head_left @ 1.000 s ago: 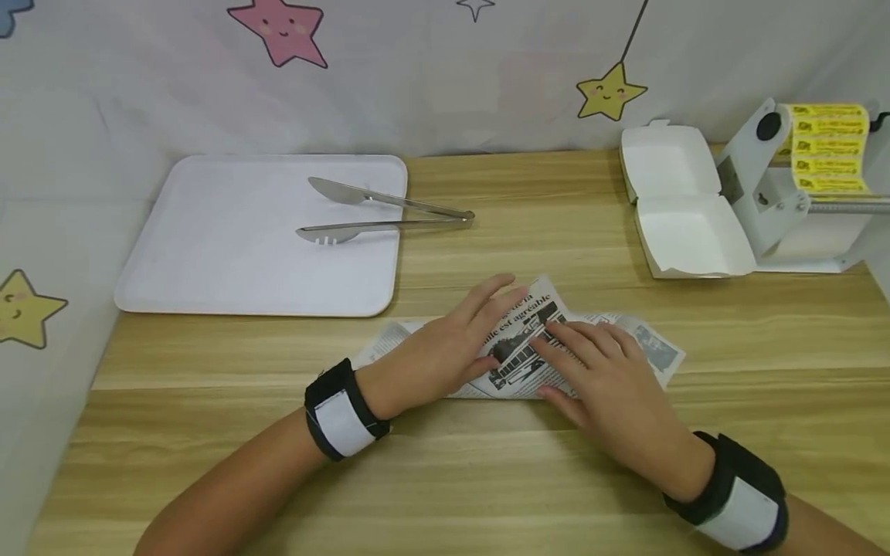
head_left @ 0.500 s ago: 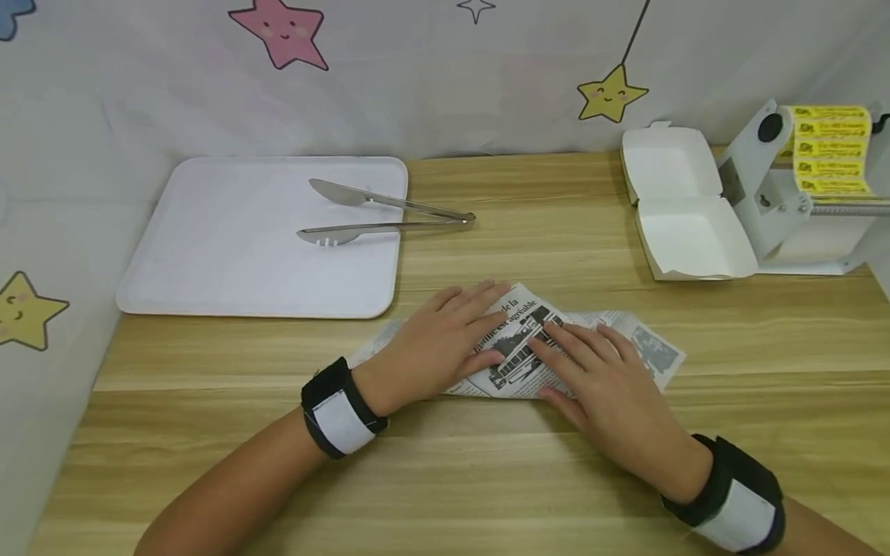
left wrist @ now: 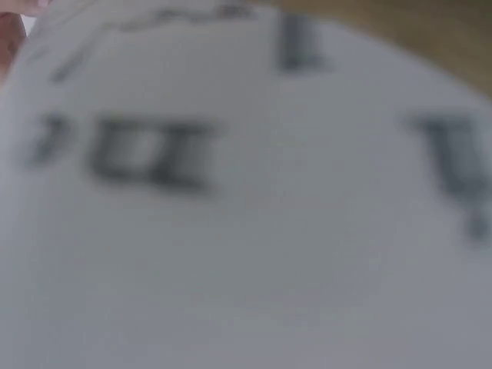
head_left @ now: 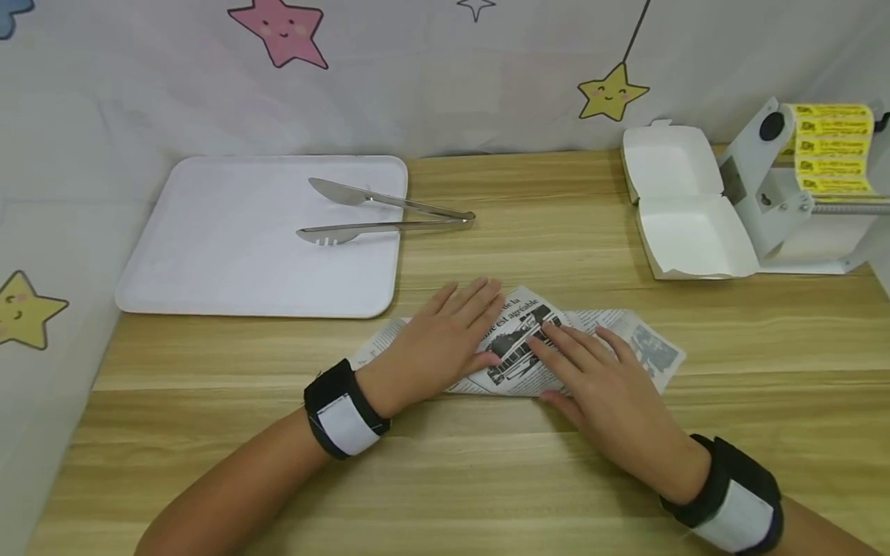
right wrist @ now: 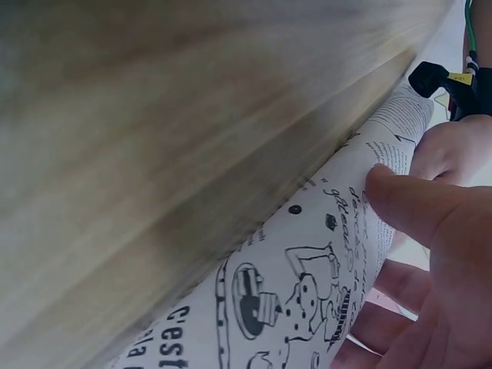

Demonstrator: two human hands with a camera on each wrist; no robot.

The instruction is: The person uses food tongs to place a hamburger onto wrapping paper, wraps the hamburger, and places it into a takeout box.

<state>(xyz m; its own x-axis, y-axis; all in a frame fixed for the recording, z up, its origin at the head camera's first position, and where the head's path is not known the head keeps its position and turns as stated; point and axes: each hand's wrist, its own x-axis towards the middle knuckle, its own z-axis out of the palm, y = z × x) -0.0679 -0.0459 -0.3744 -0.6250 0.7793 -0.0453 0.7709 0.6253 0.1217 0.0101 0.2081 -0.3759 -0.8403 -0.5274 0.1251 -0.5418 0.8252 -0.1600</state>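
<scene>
A sheet of newspaper-print wrapping paper [head_left: 518,340] lies folded on the table, its pointed flap towards the back and its ends sticking out at both sides. My left hand [head_left: 434,344] rests on its left part with the fingers straight and side by side. On the right part lies my right hand [head_left: 601,378], fingers spread and nearly straight. In the right wrist view the paper [right wrist: 307,277] bulges in a rounded roll, with my thumb [right wrist: 407,204] against it; whatever is inside is hidden. Blurred printed paper [left wrist: 254,215] fills the left wrist view.
At the back left stands a white tray [head_left: 229,239] with metal tongs [head_left: 417,224] lying over its right edge. An open white clamshell box [head_left: 695,235] sits at the back right, beside a label dispenser [head_left: 761,185] with a roll of yellow labels [head_left: 833,147].
My left hand has flattened from raised, spread fingers onto the paper, moving slightly left. The paper's pointed flap has come down a little. My right hand has hardly moved.
</scene>
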